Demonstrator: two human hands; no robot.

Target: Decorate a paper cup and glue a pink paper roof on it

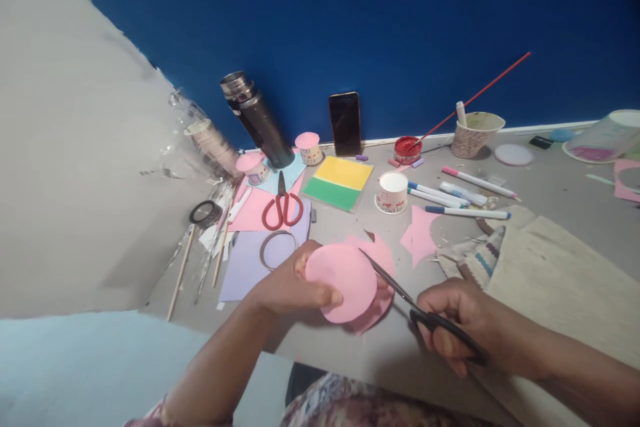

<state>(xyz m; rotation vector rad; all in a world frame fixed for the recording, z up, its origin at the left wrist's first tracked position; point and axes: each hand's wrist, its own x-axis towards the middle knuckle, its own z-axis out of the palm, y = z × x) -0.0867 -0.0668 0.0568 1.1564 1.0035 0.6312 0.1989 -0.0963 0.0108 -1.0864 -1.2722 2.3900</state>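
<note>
While we pinched a pink paper disc (345, 283) in the left hand (293, 287), between both hands, we grasped black-handled scissors (421, 317) in the right hand (457, 320), blades at the disc's edge. Beyond the left hand lay red-handled scissors (286, 203).

We lose most of the left hand's (295, 287) fingers behind the pink disc (347, 280), which also covers much of the pink paper (384, 257) behind it. The right hand (463, 320) hides part of the handles of the black scissors (395, 285), and its forearm runs off the right edge. There, too, we see the clear cup (595, 143) and a pink sheet (623, 188) cut short. The patterned clothing (345, 407) leaves at the bottom. We find the print on the small paper cup (391, 200) too tiny to make out, and the plastic wrap (175, 113) blurred.
</note>
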